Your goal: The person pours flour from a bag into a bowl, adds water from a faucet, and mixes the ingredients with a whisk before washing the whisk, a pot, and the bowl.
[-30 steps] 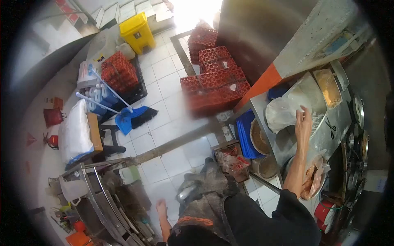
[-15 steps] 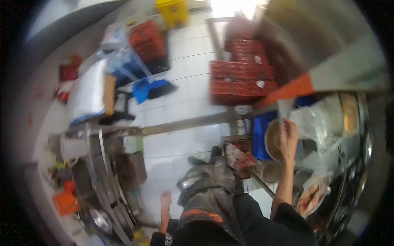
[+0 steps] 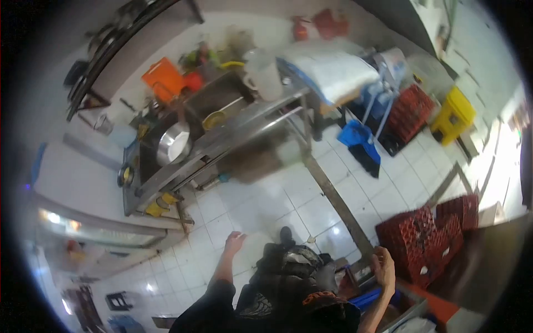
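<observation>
My left hand (image 3: 235, 242) hangs over the white tiled floor with its fingers curled in, and I see nothing held in it. It touches nothing and is apart from the steel sink counter (image 3: 242, 129). Lower right, my right hand (image 3: 384, 268) is raised with loosely bent fingers and no object visible in it. Close below it is a blue bin (image 3: 366, 300), partly covered by my forearm. Stacked red crates (image 3: 417, 244) stand just right of that hand.
In the sink sit a metal pan (image 3: 174, 145) and a yellowish bowl (image 3: 214, 120). A white jug (image 3: 264, 75) stands on the counter. A blue dustpan (image 3: 355, 134), a yellow bin (image 3: 454, 115) and a raised floor strip (image 3: 338, 200) lie ahead.
My view has swung left, toward the sink counter. My right hand has come away from the containers at the right, where it was by a pale flat thing. The left hand stays low and curled.
</observation>
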Available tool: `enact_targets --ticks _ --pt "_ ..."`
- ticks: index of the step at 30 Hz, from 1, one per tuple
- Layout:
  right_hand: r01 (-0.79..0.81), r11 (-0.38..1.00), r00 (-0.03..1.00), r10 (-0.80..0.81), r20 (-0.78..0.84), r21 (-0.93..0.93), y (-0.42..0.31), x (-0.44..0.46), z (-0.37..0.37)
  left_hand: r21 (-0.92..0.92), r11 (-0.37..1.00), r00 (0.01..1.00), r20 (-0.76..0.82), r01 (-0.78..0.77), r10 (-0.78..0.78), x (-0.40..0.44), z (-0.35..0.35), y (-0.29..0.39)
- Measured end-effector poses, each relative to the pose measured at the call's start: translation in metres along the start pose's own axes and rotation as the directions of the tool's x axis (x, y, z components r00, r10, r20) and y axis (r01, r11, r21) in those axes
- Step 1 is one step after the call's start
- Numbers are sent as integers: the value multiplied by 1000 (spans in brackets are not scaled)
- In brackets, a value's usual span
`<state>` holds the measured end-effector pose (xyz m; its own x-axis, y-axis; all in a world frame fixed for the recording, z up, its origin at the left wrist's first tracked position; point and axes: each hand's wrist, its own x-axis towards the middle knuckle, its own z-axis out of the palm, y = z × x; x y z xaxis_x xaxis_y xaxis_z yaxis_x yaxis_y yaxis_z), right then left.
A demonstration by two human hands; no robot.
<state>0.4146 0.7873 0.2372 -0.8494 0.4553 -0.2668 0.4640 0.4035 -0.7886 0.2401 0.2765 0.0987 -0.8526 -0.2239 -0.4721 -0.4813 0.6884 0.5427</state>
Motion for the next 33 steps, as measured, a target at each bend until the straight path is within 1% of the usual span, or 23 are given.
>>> enact_targets --ticks 1,3,5,6,7,8,9,10,11,12,13,14,15,16,17,18,20,21,23,26,30,32,33 --pt "62 998 997 -62 43 -4 -16 10 8 76 997 999 -33 -22 25 1 1 -20" --pt "167 984 981 -159 114 -64 -48 33 21 101 992 997 -34 -71 75 2 6 -60" --pt "230 968 966 -213 148 -105 -72 56 40 129 991 997 76 22 -32 -14 -6 -74" --pt "254 958 958 -230 172 -130 -85 66 52 35 985 985 8 171 -171 0 7 -113" --pt "286 946 948 -257 187 -152 -99 75 64 -61 958 960 -1 280 -281 -7 2 -120" --pt "317 936 937 -284 203 -155 -115 87 81 -125 930 938 6 345 -347 -7 3 -138" --pt "281 953 945 -254 206 -112 -130 96 99 -164 892 902 -23 422 -431 -6 1 -147" --pt "233 970 953 -214 213 -70 -144 102 118 -182 881 894 -26 436 -447 -4 -6 -159" --pt "252 967 944 -235 232 -46 -153 116 142 -447 741 836 28 501 -548 -2 -10 -167" --pt "270 962 937 -250 244 -50 -170 128 166 -669 532 777 111 519 -619 0 -19 -167" --pt "317 948 903 -299 308 -10 -192 138 190 -747 408 731 149 524 -666 12 -33 -165" --pt "360 932 862 -346 369 32 -215 148 213 -760 388 726 154 520 -671 22 -45 -162" --pt "377 926 851 -358 384 28 -238 159 237 -854 347 776 98 387 -624 33 -57 -158" --pt "476 879 794 -440 420 22 -263 169 262 -923 296 813 29 244 -581 43 -72 -154" --pt "566 824 727 -513 457 24 -288 176 285 -956 266 856 -35 121 -516 55 -84 -147" --pt "575 818 715 -518 470 26 -316 180 307 -974 228 887 -107 -2 -450 68 -100 -132" --pt "570 808 660 -559 502 151 -375 192 347 -969 239 906 -161 -69 -391 93 -146 -78" --pt "578 802 649 -563 511 151 -400 201 367 -971 228 902 -163 -75 -400 107 -159 -61" --pt "630 701 487 -691 534 332 -444 226 409 -951 146 942 -295 -273 -161 137 -183 -32" --pt "552 730 480 -674 562 404 -500 276 481 -956 200 953 -251 -216 -169 175 -229 29" --pt "453 692 396 -722 568 563 -573 363 589 -947 152 941 -305 -283 -150 226 -258 63" --pt "503 657 454 -754 474 562 -597 412 651 -951 129 937 -300 -280 -177 243 -268 78" --pt "360 768 507 -638 581 529 -624 421 663 -980 110 938 -191 -166 -289 250 -278 88"
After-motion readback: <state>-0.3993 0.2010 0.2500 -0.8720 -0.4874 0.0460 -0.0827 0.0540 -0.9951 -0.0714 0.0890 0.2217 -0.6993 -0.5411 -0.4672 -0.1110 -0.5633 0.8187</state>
